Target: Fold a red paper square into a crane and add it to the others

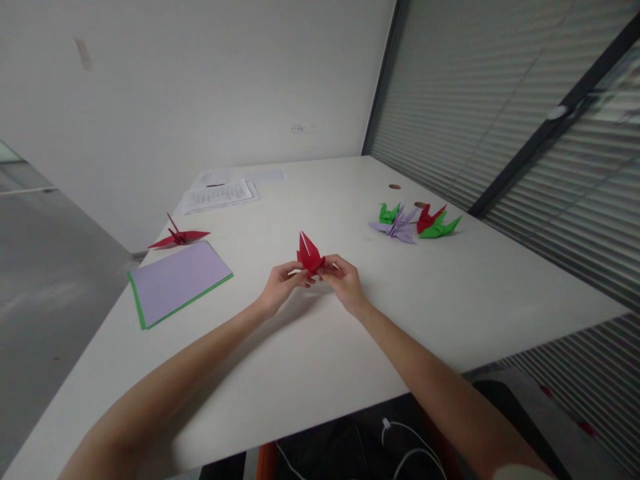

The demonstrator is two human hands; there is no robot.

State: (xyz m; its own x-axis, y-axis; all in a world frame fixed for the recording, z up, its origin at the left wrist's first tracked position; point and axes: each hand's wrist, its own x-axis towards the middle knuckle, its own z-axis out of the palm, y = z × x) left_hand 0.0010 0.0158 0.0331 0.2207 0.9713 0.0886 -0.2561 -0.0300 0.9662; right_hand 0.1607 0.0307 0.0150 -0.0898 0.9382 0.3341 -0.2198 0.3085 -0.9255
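A piece of folded red origami paper [309, 253], with pointed flaps standing upward, is held a little above the white table. My left hand [284, 283] pinches its left lower side between thumb and fingers. On the opposite side, my right hand [344, 280] grips the lower right part with thumb and forefinger. The fingertips cover the bottom of the folded piece, so its underside is hidden.
At left lie a red paper crane [181, 237] and stacked purple and green paper sheets [183, 280]. Several finished green, red and purple cranes [399, 227] cluster at right. Printed papers [217, 195] rest at the far left of the table [320, 193]; blinds [480, 107] flank its right edge.
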